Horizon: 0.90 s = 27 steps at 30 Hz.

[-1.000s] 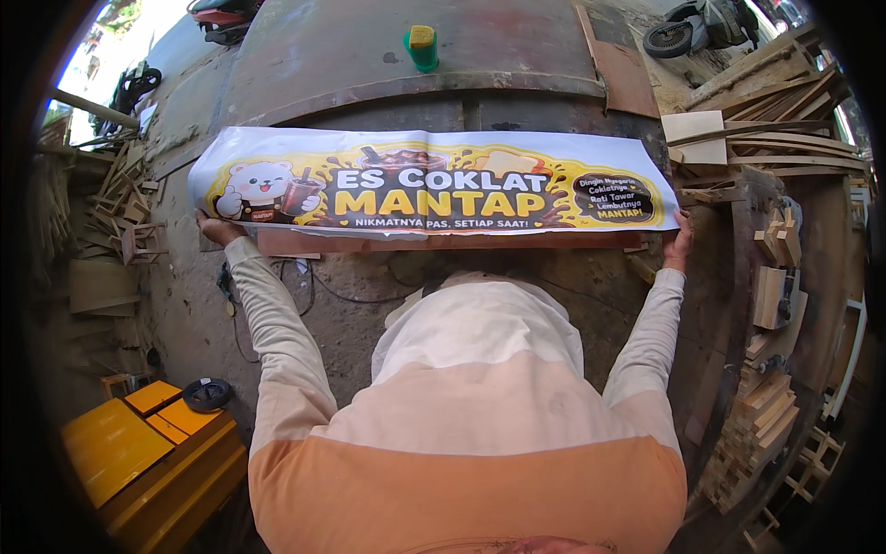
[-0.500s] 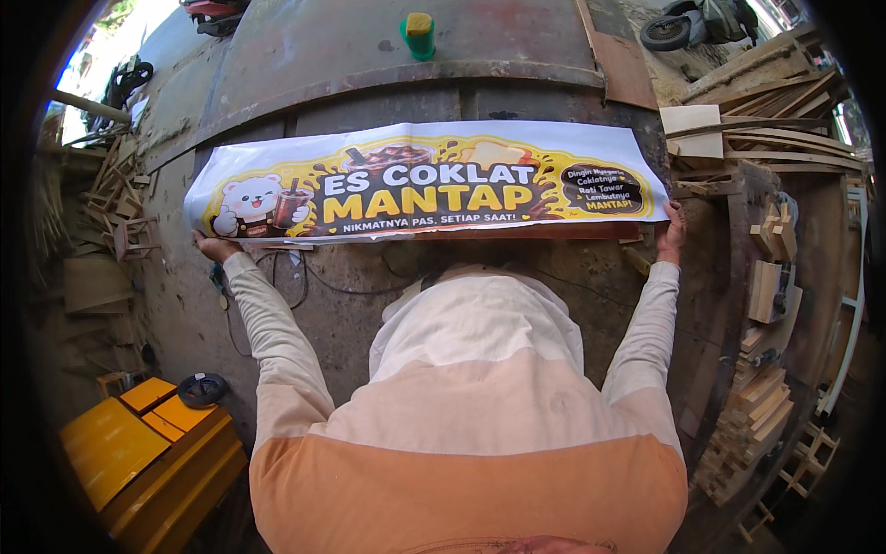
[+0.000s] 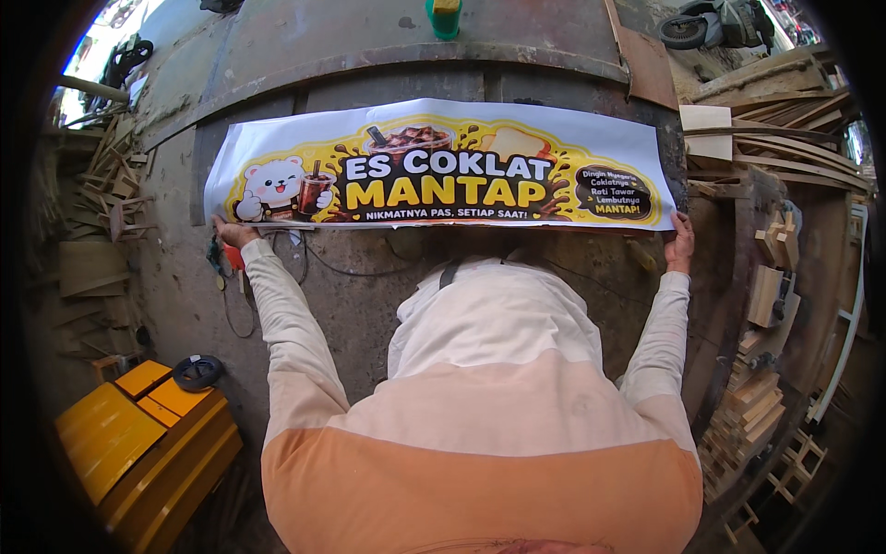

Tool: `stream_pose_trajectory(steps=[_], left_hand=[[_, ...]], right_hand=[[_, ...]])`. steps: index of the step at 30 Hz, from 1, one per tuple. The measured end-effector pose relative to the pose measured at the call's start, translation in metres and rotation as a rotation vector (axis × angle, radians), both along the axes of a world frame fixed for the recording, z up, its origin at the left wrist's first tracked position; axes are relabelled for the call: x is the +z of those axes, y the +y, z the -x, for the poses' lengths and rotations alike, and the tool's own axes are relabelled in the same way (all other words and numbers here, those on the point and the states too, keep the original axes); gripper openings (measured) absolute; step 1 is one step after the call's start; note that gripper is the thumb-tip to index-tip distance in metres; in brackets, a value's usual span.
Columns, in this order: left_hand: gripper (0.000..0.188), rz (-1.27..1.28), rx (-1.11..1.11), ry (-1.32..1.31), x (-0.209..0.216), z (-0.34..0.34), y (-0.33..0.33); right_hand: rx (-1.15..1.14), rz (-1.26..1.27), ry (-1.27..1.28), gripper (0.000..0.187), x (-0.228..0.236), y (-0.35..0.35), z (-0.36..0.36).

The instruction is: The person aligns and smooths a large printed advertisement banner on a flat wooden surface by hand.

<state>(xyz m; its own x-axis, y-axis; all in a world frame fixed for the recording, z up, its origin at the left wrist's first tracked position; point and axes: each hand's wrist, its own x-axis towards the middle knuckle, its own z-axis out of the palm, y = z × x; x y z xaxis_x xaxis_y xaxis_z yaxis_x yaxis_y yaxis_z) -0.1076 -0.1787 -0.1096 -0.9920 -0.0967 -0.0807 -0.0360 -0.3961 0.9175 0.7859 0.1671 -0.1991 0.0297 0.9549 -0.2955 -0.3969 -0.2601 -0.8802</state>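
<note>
A long printed banner sheet [image 3: 600, 138] with white margins lies across a dark metal worktop [image 3: 369, 92]. Its print has a yellow border, a cartoon white bear at the left, an iced drink, bread and large lettering. My left hand [image 3: 238, 233] grips the near left corner, fingers partly hidden beneath the sheet. At the near right corner, my right hand [image 3: 679, 242] pinches the edge between thumb and fingers. The sheet is stretched wide between both hands, and its near edge hangs at about the worktop's front edge.
Beyond the banner stands a green container [image 3: 444, 26] with a yellow block on top. Wood offcuts [image 3: 761, 406] are stacked at the right, more scraps at the far left. A yellow cabinet-like box [image 3: 138, 443] bears a black wheel [image 3: 197, 372]. A cable [image 3: 351, 272] trails below.
The whole view has shifted, so most things sit farther right and higher. The banner's near edge now covers most of the reddish strip seen below it before. Both hands keep their grip.
</note>
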Motion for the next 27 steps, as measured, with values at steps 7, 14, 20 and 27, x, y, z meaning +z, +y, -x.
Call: stream_pose_trajectory(steps=[7, 14, 20, 27], left_hand=[[0.053, 0.138, 0.067, -0.037, -0.022, 0.01, -0.013], [0.056, 0.246, 0.089, -0.046, -0.044, 0.021, -0.032], [0.067, 0.281, 0.051, -0.057, -0.06, 0.032, -0.038], [0.05, 0.352, 0.127, -0.059, -0.073, 0.029, -0.036]], right_hand=[[0.001, 0.054, -0.16, 0.01, -0.01, -0.008, 0.005], [-0.054, 0.182, -0.335, 0.016, -0.016, -0.02, 0.017], [-0.072, 0.218, -0.427, 0.015, -0.018, -0.021, 0.017], [-0.072, 0.227, -0.486, 0.014, -0.022, -0.022, 0.015]])
